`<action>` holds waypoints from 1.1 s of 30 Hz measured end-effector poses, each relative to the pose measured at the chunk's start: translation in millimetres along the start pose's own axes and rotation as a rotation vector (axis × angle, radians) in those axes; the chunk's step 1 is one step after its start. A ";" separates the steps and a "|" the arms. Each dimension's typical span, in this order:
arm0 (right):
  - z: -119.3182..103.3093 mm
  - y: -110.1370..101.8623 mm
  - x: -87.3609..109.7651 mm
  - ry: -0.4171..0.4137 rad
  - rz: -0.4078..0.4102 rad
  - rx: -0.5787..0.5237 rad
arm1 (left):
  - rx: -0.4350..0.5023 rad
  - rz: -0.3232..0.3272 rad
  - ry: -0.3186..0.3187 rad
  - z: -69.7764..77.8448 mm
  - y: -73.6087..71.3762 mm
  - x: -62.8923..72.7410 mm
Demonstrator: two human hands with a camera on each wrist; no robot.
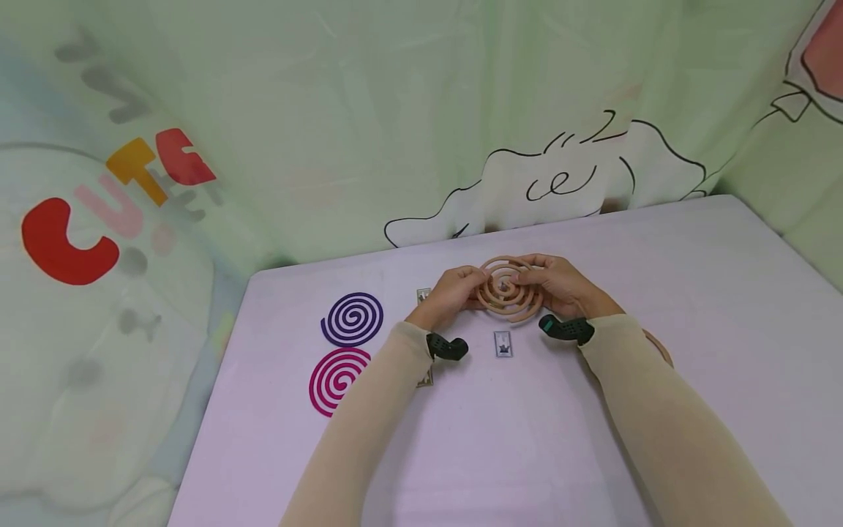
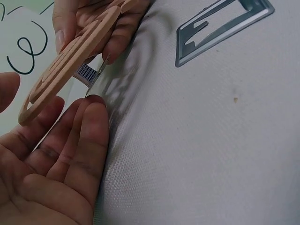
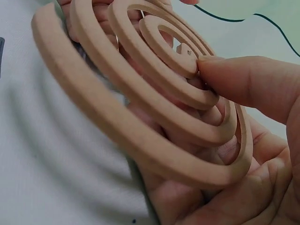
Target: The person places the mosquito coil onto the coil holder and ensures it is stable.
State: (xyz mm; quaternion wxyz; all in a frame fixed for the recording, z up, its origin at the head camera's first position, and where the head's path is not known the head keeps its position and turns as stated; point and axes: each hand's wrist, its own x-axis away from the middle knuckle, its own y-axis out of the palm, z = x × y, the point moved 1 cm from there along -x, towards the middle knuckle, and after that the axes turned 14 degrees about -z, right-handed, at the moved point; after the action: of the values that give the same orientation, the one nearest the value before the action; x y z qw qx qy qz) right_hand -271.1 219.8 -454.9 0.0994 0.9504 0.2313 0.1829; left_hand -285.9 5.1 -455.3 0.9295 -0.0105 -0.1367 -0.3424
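Observation:
A light-brown mosquito coil (image 3: 108, 123) is held tilted above the table between both hands. My right hand (image 1: 561, 284) pinches it, the thumb near its centre and the fingers behind it. Under the coil's middle sits a small metal coil stand (image 2: 86, 73), partly hidden. Fingertips of my left hand (image 1: 450, 290) hold the stand's thin plate from the near side, the left thumb by the coil's left edge. Whether the stand's tip sits in the coil cannot be told. Another flat metal stand (image 1: 503, 344) lies on the table just below the hands.
Left of the hands lie a dark purple coil (image 1: 353, 319) and a magenta coil (image 1: 342, 383). Two more metal stands, one farther (image 1: 423, 295) and one nearer (image 1: 425, 378), are partly covered by the left arm. Behind the right forearm shows the edge of another brown coil (image 1: 661, 347).

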 end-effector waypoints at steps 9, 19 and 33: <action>0.4 0.1 -1.9 0.011 0.018 0.020 | -0.081 0.045 0.005 -1.0 1.3 -0.9; -0.2 1.3 -5.0 -0.006 0.008 0.032 | -0.188 0.094 -0.008 -0.7 0.6 -4.6; -0.4 2.6 -5.5 0.023 0.029 0.098 | -0.127 0.065 0.024 -4.4 -3.5 -5.0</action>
State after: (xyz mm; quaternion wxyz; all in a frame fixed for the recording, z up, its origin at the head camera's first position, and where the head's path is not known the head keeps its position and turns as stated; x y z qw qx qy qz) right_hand -274.7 214.9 -455.6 0.0476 0.9551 0.2274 0.1838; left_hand -290.7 5.1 -461.1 0.9391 -0.0697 -0.1033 -0.3201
